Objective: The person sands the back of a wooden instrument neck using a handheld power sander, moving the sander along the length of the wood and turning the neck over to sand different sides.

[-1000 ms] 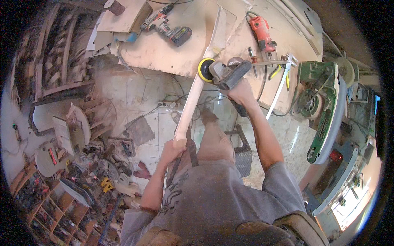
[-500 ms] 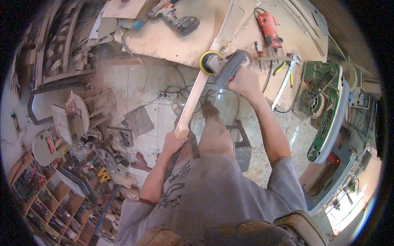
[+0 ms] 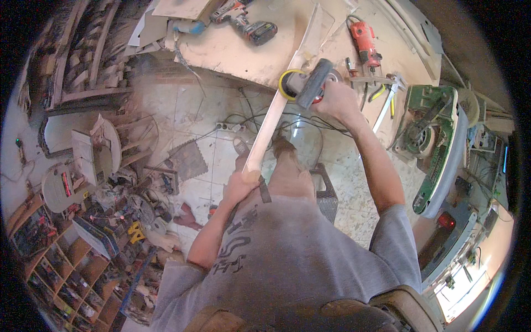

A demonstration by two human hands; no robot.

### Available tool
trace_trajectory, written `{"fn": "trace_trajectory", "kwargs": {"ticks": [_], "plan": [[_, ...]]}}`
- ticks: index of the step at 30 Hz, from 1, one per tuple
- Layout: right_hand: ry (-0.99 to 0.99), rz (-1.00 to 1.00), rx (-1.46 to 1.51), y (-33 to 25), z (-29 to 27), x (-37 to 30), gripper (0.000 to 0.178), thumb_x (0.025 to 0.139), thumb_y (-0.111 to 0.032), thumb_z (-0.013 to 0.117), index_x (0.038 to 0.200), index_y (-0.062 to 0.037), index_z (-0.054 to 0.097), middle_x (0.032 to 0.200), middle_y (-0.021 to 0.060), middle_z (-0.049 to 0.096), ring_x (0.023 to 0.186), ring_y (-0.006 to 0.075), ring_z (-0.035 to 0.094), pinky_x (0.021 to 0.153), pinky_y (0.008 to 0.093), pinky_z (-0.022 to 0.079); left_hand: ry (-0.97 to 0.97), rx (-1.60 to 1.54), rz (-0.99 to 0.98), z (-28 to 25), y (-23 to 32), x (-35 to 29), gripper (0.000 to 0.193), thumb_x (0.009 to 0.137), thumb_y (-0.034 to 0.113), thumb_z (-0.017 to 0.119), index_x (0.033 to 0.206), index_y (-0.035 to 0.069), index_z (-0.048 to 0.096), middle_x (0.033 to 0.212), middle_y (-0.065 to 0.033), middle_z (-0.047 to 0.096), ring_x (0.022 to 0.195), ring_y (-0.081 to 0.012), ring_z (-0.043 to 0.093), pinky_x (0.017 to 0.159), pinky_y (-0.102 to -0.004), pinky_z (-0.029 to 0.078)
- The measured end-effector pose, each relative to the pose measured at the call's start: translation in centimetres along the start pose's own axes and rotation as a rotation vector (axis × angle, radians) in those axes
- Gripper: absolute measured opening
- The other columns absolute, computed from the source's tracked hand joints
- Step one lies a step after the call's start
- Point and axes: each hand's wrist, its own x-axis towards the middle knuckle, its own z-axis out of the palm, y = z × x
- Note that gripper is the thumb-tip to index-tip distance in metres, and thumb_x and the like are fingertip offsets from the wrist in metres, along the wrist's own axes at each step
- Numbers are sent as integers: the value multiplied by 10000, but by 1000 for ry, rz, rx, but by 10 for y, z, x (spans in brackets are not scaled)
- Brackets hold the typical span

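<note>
A long, pale strip of wood (image 3: 269, 127) slants from my body up to the workbench (image 3: 232, 58), its far end resting over the bench top. Around its near end my left hand (image 3: 239, 188) is closed. My right hand (image 3: 336, 103) grips a power sander (image 3: 316, 84) with a dark body and a round, yellow-edged pad (image 3: 287, 84). The pad stands on edge against the wood, near the front edge of the bench. Whether the pad is spinning I cannot tell. My right fingers are partly hidden behind the tool.
On the bench lie a cordless drill (image 3: 255, 30), a red power tool (image 3: 365, 41) and a metal caliper (image 3: 387, 99). To the right stands a green machine (image 3: 434, 138) with a belt. Cables (image 3: 251, 116) cross the tiled floor. A compartment shelf (image 3: 74, 271) is at lower left.
The sander and my right hand have shifted slightly right, and the sander's body has tilted more upright. The wood's near end and my left hand have moved slightly right too.
</note>
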Motion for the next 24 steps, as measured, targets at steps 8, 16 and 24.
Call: {"fn": "trace_trajectory", "kwargs": {"ticks": [8,16,24], "plan": [[48,-19,-41,-5,-17,10,511,698,-422,785,999,-11,751,963,247,753,945,422,749,857,508,603,107,17,-8,3,10,-12,484,755,363,887,1066,18,753,979,-232,769,946,-414,745,816,-489,581],[-13,-71,-48,-15,-33,3,524,696,-438,786,991,-6,750,939,245,764,936,421,749,872,505,594,180,35,-47,6,21,-19,492,780,403,872,1061,18,748,982,-245,763,947,-439,737,799,-515,578],[24,-150,-162,-19,-31,10,575,691,-500,797,956,10,765,908,290,753,889,446,753,813,515,608,208,75,-34,6,25,-23,526,844,466,809,1079,1,743,963,-273,752,947,-473,730,804,-552,577]]}}
